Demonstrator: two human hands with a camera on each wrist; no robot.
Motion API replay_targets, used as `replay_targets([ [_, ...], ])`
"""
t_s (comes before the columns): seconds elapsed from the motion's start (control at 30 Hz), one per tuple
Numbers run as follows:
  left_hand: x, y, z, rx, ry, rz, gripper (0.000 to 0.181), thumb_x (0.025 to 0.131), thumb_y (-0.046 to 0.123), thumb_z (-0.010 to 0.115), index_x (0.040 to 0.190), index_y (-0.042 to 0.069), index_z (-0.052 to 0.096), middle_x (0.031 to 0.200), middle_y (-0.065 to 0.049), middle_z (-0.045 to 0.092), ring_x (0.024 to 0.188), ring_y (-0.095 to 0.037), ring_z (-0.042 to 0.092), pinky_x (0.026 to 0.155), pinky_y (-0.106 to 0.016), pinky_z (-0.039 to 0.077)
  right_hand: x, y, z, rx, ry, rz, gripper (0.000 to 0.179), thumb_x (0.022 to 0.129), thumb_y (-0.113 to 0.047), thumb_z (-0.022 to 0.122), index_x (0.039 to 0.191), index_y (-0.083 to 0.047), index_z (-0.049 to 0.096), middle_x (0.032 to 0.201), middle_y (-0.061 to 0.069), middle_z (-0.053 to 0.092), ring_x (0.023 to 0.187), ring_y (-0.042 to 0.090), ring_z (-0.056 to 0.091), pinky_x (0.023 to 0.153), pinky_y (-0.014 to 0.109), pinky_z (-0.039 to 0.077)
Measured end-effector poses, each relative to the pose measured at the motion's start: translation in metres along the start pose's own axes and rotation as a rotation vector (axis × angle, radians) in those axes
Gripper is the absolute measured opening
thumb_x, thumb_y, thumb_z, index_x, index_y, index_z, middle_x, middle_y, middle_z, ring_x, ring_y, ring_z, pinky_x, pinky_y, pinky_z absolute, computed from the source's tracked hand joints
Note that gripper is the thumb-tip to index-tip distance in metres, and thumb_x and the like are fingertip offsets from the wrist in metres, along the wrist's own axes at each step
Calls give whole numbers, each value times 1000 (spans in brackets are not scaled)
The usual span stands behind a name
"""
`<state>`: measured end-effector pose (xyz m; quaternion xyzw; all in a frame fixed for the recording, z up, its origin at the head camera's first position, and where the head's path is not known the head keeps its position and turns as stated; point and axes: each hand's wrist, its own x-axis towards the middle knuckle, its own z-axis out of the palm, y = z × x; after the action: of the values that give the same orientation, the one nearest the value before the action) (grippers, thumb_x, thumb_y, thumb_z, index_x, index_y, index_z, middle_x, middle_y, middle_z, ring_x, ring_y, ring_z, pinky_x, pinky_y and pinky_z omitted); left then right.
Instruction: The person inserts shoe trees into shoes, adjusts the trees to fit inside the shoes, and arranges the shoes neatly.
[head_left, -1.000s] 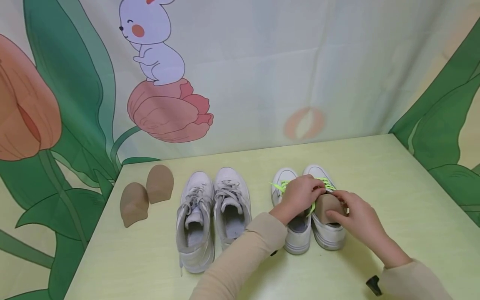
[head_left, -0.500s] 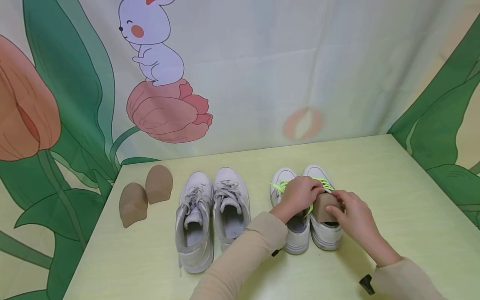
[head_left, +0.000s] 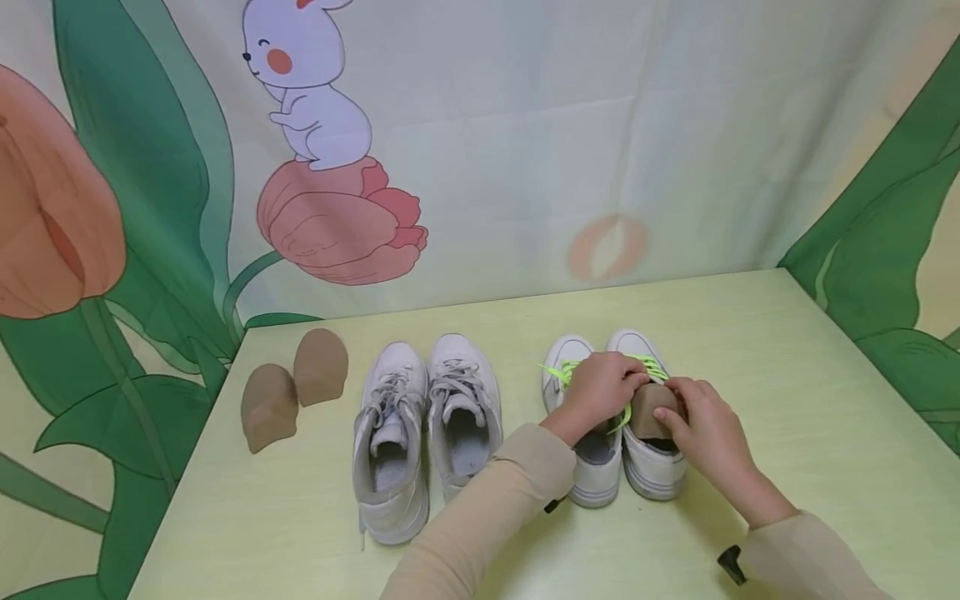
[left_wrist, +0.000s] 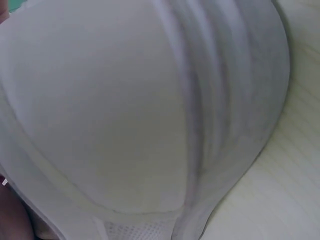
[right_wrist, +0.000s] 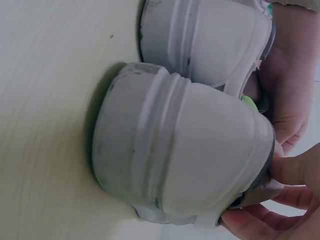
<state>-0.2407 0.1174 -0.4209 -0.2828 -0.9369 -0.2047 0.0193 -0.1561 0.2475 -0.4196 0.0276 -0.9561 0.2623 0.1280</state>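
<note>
A brown molded shoe insert (head_left: 651, 411) sits tilted in the opening of the rightmost white sneaker (head_left: 656, 473), partly inside it. My right hand (head_left: 708, 425) holds it, thumb on its face and fingers along its far right side. My left hand (head_left: 603, 383) reaches over the neighboring white sneaker (head_left: 596, 485), its fingertips pinching near the tongue of the rightmost one. Bright green laces (head_left: 651, 365) show past the hand. In the right wrist view, the sneaker's heel (right_wrist: 210, 150) fills the middle, with the right thumb and fingers at the collar. The left wrist view shows mostly a white heel (left_wrist: 110, 110).
A pair of white sneakers with grey laces, a left one (head_left: 393, 500) and a right one (head_left: 465, 392), stands to the left. Farther left lie two more brown inserts, a nearer one (head_left: 268, 408) and a farther one (head_left: 320, 367). A printed curtain (head_left: 510, 167) hangs behind the table (head_left: 817, 400).
The brown insert has shifted slightly forward into the sneaker, showing more of the dark heel opening behind it. My right hand has moved slightly with it; the left stays nearly still.
</note>
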Motion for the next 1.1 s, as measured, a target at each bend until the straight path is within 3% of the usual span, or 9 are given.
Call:
replay_targets([
  [0.13,0,-1,0,-5,12,2,18,87,34,52,91,28,69,84,14,65,68,0,53,57,-13,38,1,1,1,-19,-25,1,38,81,-16,62,112,3,51,97,22,54,81,31,53,65,45,42],
  [0.23,0,-1,1,3,16,11,18,87,34,52,92,28,69,85,14,65,70,0,54,58,-13,39,1,-1,2,-54,-76,29,51,78,-26,63,118,2,47,105,25,52,86,35,54,65,48,43],
  [0.43,0,-1,1,10,5,17,19,87,34,52,95,29,68,86,13,64,71,0,54,58,-13,39,1,-7,7,-136,-117,68,73,70,-44,69,124,-2,42,105,25,49,84,36,54,54,44,44],
  [0.93,-1,1,-2,37,-9,35,20,88,33,51,97,28,68,84,11,64,72,-2,55,60,-14,40,0,-7,11,-182,-42,-9,56,70,-28,70,116,-5,48,91,21,52,69,30,53,46,37,39],
  [1.1,-2,1,-1,38,-8,26,20,87,34,52,98,28,68,87,11,65,77,-4,58,64,-16,43,-3,-8,17,-184,-6,-36,55,70,-26,71,116,-7,47,93,22,52,72,33,54,47,41,41],
])
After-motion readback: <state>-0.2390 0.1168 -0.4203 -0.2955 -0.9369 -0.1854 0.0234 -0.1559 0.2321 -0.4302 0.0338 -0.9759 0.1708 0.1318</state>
